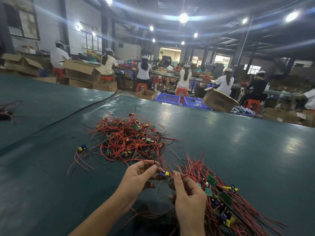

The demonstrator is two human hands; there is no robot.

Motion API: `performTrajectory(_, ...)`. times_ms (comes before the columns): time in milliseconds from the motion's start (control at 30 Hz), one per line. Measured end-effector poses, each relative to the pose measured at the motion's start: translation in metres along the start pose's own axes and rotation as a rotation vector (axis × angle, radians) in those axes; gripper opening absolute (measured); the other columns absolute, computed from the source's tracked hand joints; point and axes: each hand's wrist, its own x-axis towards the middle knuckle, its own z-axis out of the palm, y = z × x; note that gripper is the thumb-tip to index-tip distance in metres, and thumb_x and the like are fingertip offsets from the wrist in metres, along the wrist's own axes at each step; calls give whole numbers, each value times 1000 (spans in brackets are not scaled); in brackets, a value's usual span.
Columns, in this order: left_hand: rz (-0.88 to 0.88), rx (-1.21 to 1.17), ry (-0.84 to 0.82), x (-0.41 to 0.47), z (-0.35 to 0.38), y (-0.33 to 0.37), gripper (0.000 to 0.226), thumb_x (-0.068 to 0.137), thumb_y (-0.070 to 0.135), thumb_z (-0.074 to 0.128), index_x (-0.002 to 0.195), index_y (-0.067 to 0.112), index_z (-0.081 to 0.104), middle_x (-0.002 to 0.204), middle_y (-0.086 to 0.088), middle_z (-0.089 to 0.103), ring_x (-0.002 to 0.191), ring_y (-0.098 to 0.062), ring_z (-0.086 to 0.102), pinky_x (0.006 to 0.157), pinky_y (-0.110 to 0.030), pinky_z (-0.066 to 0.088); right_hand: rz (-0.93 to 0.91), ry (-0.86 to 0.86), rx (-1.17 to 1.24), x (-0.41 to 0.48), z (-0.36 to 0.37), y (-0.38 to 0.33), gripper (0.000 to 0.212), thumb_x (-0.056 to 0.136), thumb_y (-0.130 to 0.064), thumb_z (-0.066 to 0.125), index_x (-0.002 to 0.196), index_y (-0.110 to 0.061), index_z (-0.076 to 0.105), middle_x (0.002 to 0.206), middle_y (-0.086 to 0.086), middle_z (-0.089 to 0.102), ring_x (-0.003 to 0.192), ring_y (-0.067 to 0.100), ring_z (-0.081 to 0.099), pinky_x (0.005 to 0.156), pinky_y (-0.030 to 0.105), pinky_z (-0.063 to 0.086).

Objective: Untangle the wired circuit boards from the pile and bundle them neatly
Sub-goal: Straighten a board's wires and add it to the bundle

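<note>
Two hands, left hand [139, 174] and right hand [186, 193], pinch one circuit board [164, 175].

Tangled red-wired circuit boards [129, 138] on table

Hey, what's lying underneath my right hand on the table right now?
Red wires with small green boards fan out from under the right hand across the table. Whatever lies directly beneath the palm and wrist is covered.

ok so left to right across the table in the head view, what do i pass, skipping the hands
Stray wires at the left edge → lone wired board → tangled pile → straightened bundle on the right.
</note>
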Motion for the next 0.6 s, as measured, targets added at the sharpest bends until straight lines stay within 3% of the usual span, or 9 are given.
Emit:
performTrajectory(100,-80,-89,-4,-1,2,0,16,83,13,67,98,8,68,82,-6,74,70,-12,69,54,-22,53,-7,-7,-5,0,0,-1,16,87,-19,68,75,-16,77,63,6,68,52,7,60,44,19,50)
performTrajectory(200,-87,-82,-33,-4,5,0,23,64,28,76,81,13,73,71,-4,68,64,-10,63,54,-21,52,-32,-9,-6,-1,-1,-2,14,88,-19,67,78,-17,77,62,-1,69,54,5,61,45,19,51)
performTrajectory(300,-62,-56,-17,-5,7,-1,22,63,28,75,77,12,72,67,-4,66,61,-10,62,55,-20,52,-46,2,-7,-2,0,-2,12,87,-20,68,81,-17,77,65,-1,70,56,6,63,44,19,51)
performTrajectory(500,-66,-79,-24,-6,5,0,26,57,24,80,79,10,76,76,-9,71,66,-12,66,57,-19,53,-33,47,18,-2,0,-2,11,86,-18,70,79,-13,78,64,5,70,54,10,64,46,22,54)
performTrajectory(600,-126,-63,-85,-9,6,1,35,56,32,82,83,10,78,84,-13,73,71,-18,69,58,-22,54,-50,36,8,-1,-1,-1,11,83,-22,71,79,-15,79,69,1,73,66,12,69,59,30,60)
